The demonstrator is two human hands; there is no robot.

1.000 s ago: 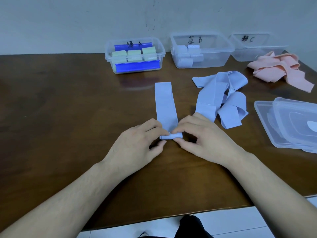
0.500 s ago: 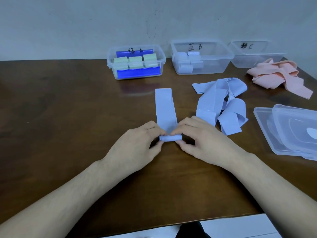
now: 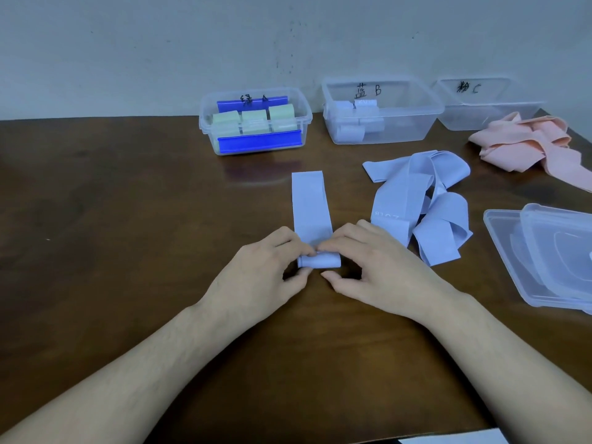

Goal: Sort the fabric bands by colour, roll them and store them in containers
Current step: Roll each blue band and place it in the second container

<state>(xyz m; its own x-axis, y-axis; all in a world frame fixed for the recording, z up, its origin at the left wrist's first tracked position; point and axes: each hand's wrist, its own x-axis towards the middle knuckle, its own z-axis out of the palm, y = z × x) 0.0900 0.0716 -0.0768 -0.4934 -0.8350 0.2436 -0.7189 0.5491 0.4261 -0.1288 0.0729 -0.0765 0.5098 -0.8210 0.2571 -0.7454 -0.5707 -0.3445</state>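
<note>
Both hands pinch the rolled end of the pale blue band [image 3: 311, 213], left hand [image 3: 266, 277] and right hand [image 3: 381, 267] equally near it. Its unrolled length runs flat across the table [image 3: 128, 219], straight away from the fingers [image 3: 301, 248] towards container B [image 3: 381, 129].

Three clear tubs stood along the wall: the left tub [image 3: 255, 121], the middle tub [image 3: 381, 112] and the right tub [image 3: 487, 104]. Three green rolls [image 3: 253, 118] sat in the left one. One blue band [image 3: 311, 208] lay part-rolled, beside one heap of blue bands [image 3: 423, 200] and one heap of pink bands [image 3: 528, 144]. Two hands showed, left [image 3: 262, 277] and right [image 3: 381, 267]. The stacked lids [image 3: 544, 251] could not be counted.
</note>
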